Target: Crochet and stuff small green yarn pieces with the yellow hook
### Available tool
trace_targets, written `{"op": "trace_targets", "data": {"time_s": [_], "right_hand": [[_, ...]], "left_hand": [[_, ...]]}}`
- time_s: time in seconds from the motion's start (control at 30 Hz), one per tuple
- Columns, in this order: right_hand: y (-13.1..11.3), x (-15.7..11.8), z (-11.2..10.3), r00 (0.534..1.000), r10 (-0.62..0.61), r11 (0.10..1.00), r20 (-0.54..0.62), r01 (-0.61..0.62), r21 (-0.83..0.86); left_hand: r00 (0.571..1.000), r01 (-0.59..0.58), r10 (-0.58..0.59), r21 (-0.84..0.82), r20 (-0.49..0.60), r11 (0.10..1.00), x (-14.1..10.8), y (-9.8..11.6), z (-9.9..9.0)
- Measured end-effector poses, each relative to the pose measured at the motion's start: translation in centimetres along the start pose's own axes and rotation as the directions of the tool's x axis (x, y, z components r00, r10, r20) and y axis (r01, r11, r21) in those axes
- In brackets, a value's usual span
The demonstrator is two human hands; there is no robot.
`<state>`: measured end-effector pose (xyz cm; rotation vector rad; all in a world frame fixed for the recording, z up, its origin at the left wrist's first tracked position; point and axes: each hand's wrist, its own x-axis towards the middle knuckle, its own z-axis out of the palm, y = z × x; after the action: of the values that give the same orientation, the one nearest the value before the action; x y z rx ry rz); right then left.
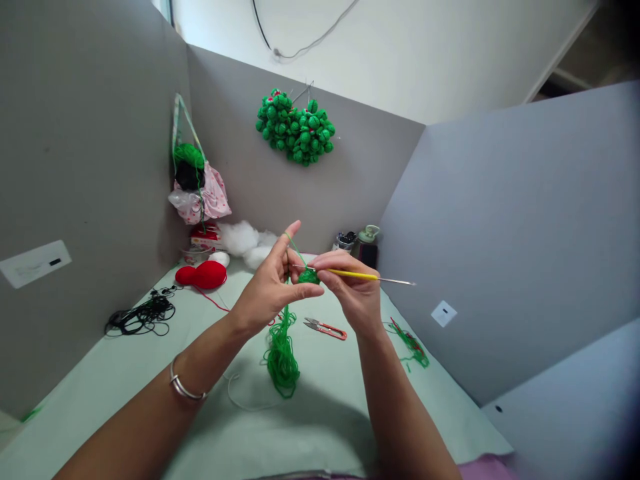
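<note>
Above the middle of the table, my left hand pinches a small piece of green crochet, with its forefinger raised and a strand of green yarn running over it. My right hand grips a crochet hook with a yellow handle, its thin metal tip at the crochet piece. The hook's other metal end sticks out to the right. Below my left hand lies a loose skein of green yarn. Thread snips with orange handles rest on the table to the right of it.
Red yarn, tangled black cord and white stuffing lie at the left and back. Green and red yarn scraps are on the right. A bottle stands in the back corner. Green crocheted balls hang on the partition.
</note>
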<state>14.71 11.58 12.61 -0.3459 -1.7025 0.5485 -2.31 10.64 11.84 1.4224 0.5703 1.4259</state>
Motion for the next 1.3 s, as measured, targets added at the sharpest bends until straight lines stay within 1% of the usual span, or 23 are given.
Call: {"op": "trace_targets", "data": {"time_s": [0.13, 0.2, 0.27, 0.33, 0.4, 0.47, 0.57, 0.73, 0.83, 0.9, 0.93, 0.97, 1.0, 1.03, 1.07, 1.1, 1.13, 1.2, 1.23, 1.3], "right_hand": [[0.0, -0.7, 0.4, 0.997, 0.03, 0.998, -0.066, -0.033, -0.046], [0.1, -1.3, 0.7, 0.991, 0.063, 0.997, -0.116, -0.067, -0.033], [0.1, -2.0, 0.9, 0.979, 0.113, 0.994, -0.169, -0.11, 0.027], [0.1, -2.8, 1.1, 0.964, 0.163, 0.985, -0.21, -0.147, 0.091], [0.0, -3.6, 1.4, 0.954, 0.202, 0.974, -0.223, -0.172, 0.144], [-0.2, -4.4, 1.9, 0.951, 0.225, 0.964, -0.214, -0.186, 0.187], [-0.8, -5.8, 2.7, 0.955, 0.241, 0.958, -0.172, -0.207, 0.197], [-1.7, -7.9, 3.2, 0.968, 0.226, 0.972, -0.11, -0.216, 0.097], [-2.1, -8.7, 3.3, 0.981, 0.187, 0.982, -0.055, -0.188, -0.029], [-2.1, -9.4, 3.9, 0.993, 0.097, 0.969, -0.068, -0.109, -0.22], [-2.0, -9.9, 4.3, 0.996, 0.022, 0.937, -0.091, -0.052, -0.346], [-1.8, -10.4, 4.8, 0.99, -0.071, 0.881, -0.118, 0.007, -0.472], [-1.5, -10.9, 5.4, 0.973, -0.171, 0.808, -0.152, 0.051, -0.586], [-1.3, -11.4, 6.0, 0.951, -0.257, 0.755, -0.171, 0.088, -0.65], [-1.2, -11.8, 6.5, 0.937, -0.293, 0.745, -0.19, 0.099, -0.66], [-1.1, -12.2, 6.9, 0.931, -0.294, 0.762, -0.217, 0.091, -0.641], [-1.2, -12.6, 7.1, 0.936, -0.262, 0.798, -0.233, 0.074, -0.599], [-1.5, -13.0, 7.1, 0.958, -0.138, 0.883, -0.25, 0.005, -0.47], [-1.7, -13.0, 6.9, 0.967, -0.064, 0.916, -0.246, -0.041, -0.399], [-2.1, -13.2, 6.4, 0.969, 0.061, 0.953, -0.239, -0.127, -0.275]], "left_hand": [[0.988, -0.119, 0.133, 0.167, -0.077, 0.979, -0.3, -0.3, 0.7], [0.976, -0.166, 0.193, 0.229, -0.102, 0.959, -0.6, -0.5, 1.1], [0.97, -0.192, 0.222, 0.24, -0.103, 0.951, -1.2, -0.6, 1.4], [0.971, -0.195, 0.218, 0.212, -0.093, 0.958, -2.1, -0.6, 1.4], [0.983, -0.158, 0.168, 0.141, -0.067, 0.977, -3.3, -0.5, 1.3], [0.996, -0.078, 0.08, 0.03, -0.044, 0.996, -4.6, -0.5, 1.1], [0.996, 0.009, -0.015, -0.074, -0.082, 0.997, -6.2, -0.8, 0.8], [0.985, 0.044, -0.054, -0.064, -0.162, 0.997, -7.6, -1.9, 0.3], [0.98, 0.077, -0.089, -0.071, -0.178, 0.994, -8.2, -2.3, 0.1], [0.973, 0.116, -0.137, -0.116, -0.185, 0.986, -8.7, -2.5, 0.4], [0.967, 0.143, -0.171, -0.153, -0.189, 0.978, -9.1, -2.6, 0.6], [0.959, 0.169, -0.208, -0.2, -0.191, 0.965, -9.4, -2.8, 0.9], [0.951, 0.195, -0.247, -0.259, -0.187, 0.946, -9.9, -2.9, 1.2], [0.941, 0.221, -0.289, -0.326, -0.176, 0.919, -10.3, -3.0, 1.5], [0.929, 0.25, -0.335, -0.399, -0.159, 0.883, -10.7, -3.1, 1.8], [0.913, 0.281, -0.383, -0.466, -0.139, 0.839, -11.0, -3.2, 1.9], [0.896, 0.311, -0.428, -0.522, -0.118, 0.794, -11.3, -3.3, 2.0], [0.862, 0.367, -0.5, -0.585, -0.077, 0.723, -11.7, -3.4, 1.8], [0.853, 0.387, -0.518, -0.593, -0.06, 0.706, -11.8, -3.4, 1.7], [0.851, 0.412, -0.525, -0.582, -0.029, 0.701, -11.9, -3.4, 1.2]]}}
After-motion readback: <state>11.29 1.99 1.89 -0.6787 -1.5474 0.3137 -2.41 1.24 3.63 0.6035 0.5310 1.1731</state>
